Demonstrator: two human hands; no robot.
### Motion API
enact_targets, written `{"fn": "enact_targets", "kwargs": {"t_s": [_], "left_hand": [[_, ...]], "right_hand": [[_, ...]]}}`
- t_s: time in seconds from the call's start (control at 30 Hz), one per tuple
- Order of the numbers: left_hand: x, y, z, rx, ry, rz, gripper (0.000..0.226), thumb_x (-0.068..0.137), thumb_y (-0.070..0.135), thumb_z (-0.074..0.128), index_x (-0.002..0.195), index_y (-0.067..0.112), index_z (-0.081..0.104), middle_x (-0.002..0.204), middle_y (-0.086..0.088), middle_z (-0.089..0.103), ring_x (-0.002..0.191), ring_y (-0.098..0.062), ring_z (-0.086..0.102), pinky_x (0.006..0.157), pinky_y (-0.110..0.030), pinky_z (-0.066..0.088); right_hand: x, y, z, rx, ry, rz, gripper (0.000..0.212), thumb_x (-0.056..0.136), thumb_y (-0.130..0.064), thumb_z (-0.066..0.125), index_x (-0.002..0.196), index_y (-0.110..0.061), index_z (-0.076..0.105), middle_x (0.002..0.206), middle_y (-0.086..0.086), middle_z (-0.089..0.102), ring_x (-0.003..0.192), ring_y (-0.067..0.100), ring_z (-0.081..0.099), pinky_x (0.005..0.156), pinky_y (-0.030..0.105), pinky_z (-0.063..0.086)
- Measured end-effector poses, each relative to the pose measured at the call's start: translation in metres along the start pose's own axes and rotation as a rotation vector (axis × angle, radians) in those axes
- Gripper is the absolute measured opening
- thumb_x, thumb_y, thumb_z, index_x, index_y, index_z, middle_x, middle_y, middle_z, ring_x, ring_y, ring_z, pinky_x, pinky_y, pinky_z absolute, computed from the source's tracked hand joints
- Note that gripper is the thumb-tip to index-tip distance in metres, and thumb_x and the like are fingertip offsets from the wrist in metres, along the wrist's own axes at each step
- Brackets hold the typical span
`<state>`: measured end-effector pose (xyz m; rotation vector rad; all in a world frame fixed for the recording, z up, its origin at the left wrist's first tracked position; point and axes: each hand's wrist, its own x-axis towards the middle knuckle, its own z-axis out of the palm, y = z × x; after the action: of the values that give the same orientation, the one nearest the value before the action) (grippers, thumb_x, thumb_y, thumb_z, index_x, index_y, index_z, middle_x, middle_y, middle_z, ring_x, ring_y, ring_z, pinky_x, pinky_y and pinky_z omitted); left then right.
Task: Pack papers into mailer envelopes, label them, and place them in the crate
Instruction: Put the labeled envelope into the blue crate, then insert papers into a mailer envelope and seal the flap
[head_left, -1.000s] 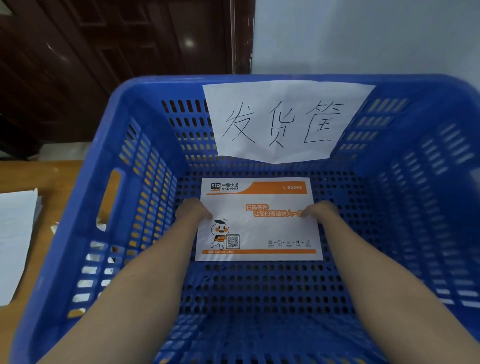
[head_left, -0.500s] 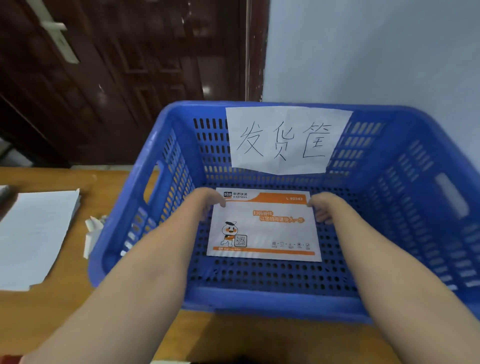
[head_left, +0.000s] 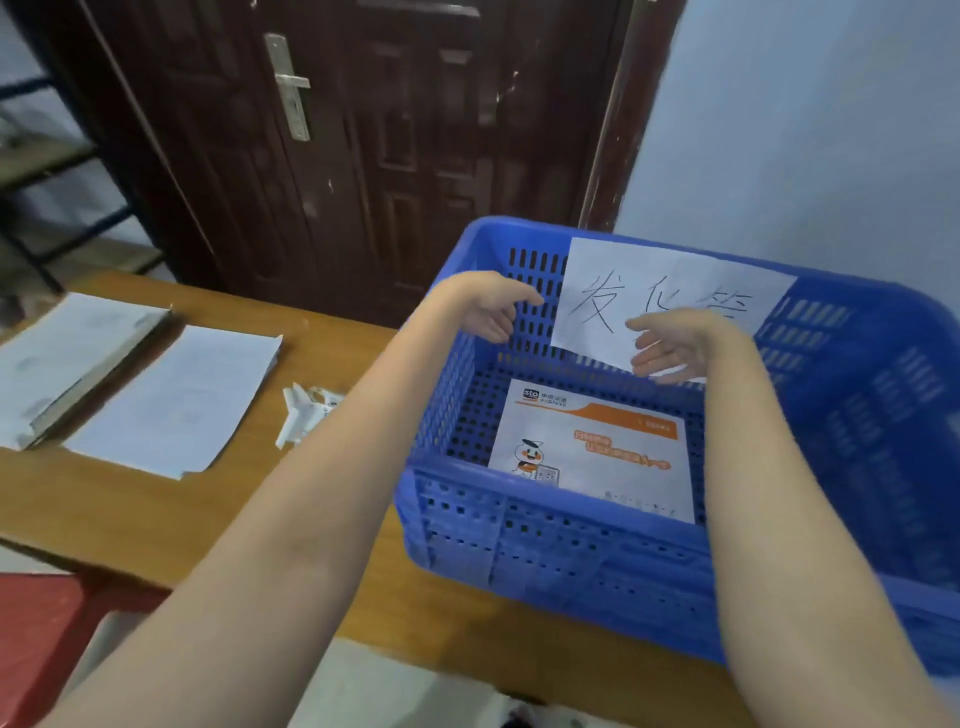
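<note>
Here, a mailer envelope is being shown lying flat on the floor of the blue crate, near its front wall. Nothing is being held: the left hand and the right hand are being kept above the crate with fingers loosely spread, apart from the envelope. The envelope is being judged light, thin and bendy, with a smooth face likely to slide, so it is best being taken by two opposite edges to avoid creasing. More sheets are being kept in a stack of papers on the wooden table, well apart from the crate.
</note>
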<state>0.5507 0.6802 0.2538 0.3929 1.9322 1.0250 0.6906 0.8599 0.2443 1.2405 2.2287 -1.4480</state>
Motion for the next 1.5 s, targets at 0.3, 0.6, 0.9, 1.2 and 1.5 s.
{"fn": "enact_targets", "kwargs": {"t_s": [0.3,0.6,0.9,1.2,1.5], "left_hand": [[-0.114,-0.066,-0.129,-0.11,0.191,0.247,0.056,0.094,0.035,0.056,0.132,-0.004,0.047,0.128,-0.018,0.057,0.112,-0.022,0.059,0.09,-0.027,0.049],[-0.191,-0.232,-0.273,-0.204,0.546,0.123,0.058,0.091,0.045,0.057,0.135,0.008,0.046,0.132,-0.008,0.055,0.119,-0.02,0.056,0.106,-0.038,0.043],[-0.157,-0.369,-0.347,-0.34,0.562,-0.144,0.057,0.093,0.043,0.055,0.135,0.005,0.047,0.13,-0.008,0.056,0.112,-0.018,0.058,0.094,-0.029,0.046],[-0.098,-0.415,-0.409,-0.393,0.563,-0.32,0.049,0.094,0.037,0.055,0.131,0.005,0.052,0.122,-0.006,0.06,0.106,-0.017,0.059,0.095,-0.032,0.047],[-0.038,-0.433,-0.469,-0.425,0.433,-0.373,0.033,0.094,0.035,0.056,0.117,0.012,0.055,0.11,-0.002,0.062,0.097,-0.014,0.061,0.087,-0.028,0.047]], "right_hand": [[-0.078,-0.104,0.111,0.23,0.222,-0.37,0.037,0.096,-0.038,0.051,0.114,-0.006,0.056,0.107,0.013,0.061,0.079,0.013,0.063,0.068,0.022,0.049],[-0.083,-0.194,0.319,0.21,0.09,-0.569,0.028,0.081,-0.05,0.06,0.074,-0.022,0.061,0.092,-0.002,0.07,0.091,0.012,0.069,0.094,0.038,0.051],[-0.003,-0.218,0.49,0.102,-0.126,-0.432,0.025,0.089,-0.042,0.057,0.074,-0.023,0.054,0.087,0.002,0.066,0.098,0.025,0.064,0.098,0.046,0.047],[0.069,-0.244,0.585,-0.048,-0.29,-0.273,0.038,0.092,-0.039,0.051,0.066,-0.012,0.055,0.084,0.011,0.063,0.083,0.025,0.06,0.084,0.038,0.047],[0.105,-0.272,0.641,-0.024,-0.388,-0.158,0.043,0.094,-0.033,0.052,0.103,0.008,0.063,0.088,0.009,0.064,0.102,0.031,0.063,0.098,0.044,0.047]]}}
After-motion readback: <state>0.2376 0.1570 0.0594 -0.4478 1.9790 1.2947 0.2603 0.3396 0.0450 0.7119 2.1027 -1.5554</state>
